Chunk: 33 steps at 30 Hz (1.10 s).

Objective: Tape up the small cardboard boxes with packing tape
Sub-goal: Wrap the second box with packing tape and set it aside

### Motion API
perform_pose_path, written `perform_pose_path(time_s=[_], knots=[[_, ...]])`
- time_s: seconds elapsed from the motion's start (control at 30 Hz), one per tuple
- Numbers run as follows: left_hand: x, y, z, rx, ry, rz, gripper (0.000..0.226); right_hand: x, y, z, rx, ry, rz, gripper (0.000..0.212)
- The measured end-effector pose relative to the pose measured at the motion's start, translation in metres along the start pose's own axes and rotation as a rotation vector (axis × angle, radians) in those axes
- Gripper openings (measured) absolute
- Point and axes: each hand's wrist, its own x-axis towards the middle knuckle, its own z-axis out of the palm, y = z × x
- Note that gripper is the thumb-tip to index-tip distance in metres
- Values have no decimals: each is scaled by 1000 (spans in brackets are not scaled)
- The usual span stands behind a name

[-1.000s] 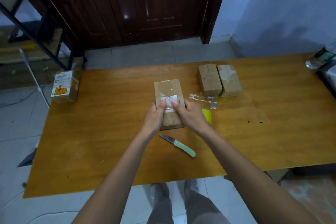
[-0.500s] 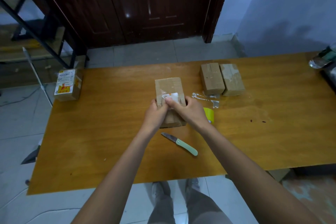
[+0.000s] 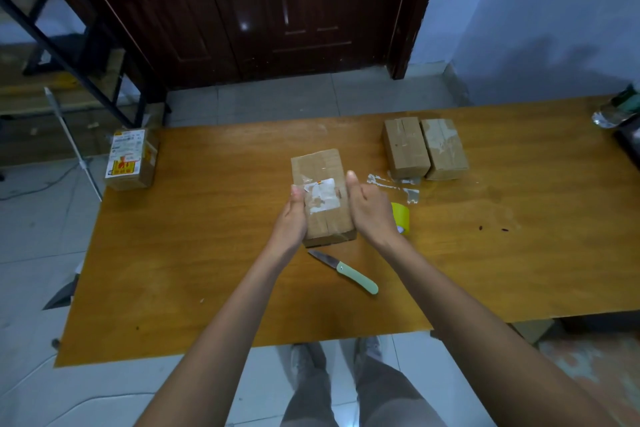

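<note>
Box (image 3: 320,180) held between left hand (image 3: 290,218) and right hand (image 3: 369,210), one each side. Best pressed flat, tape rubbed down, no bumps.

The left hand (image 3: 290,218) and right hand (image 3: 369,210) grip the long sides of a box (image 3: 320,192) resting on the desk (image 3: 207,253), thumbs up. A knife (image 3: 344,271) lies just nearer the person. A yellow tape roll (image 3: 401,217) sits beside the right hand. Two boxes (image 3: 425,148) stand touching, farther right.
</note>
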Motion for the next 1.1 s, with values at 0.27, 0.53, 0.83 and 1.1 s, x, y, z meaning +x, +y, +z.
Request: perform_pose_path(time_s=[0.27, 0.53, 0.83, 1.1], knots=[[8, 0, -1, 144, -8, 44, 52, -7, 8, 8, -93, -7, -79, 62], [2, -13, 6, 73, -43, 14, 42, 0, 31, 6, 36, -29, 46, 73], [30, -33, -36, 31, 133, -146, 53, 28, 73, -39, -462, -8, -87, 52], [68, -38, -58, 129, 233, -145, 48, 41, 99, -34, -542, -219, 26, 54]])
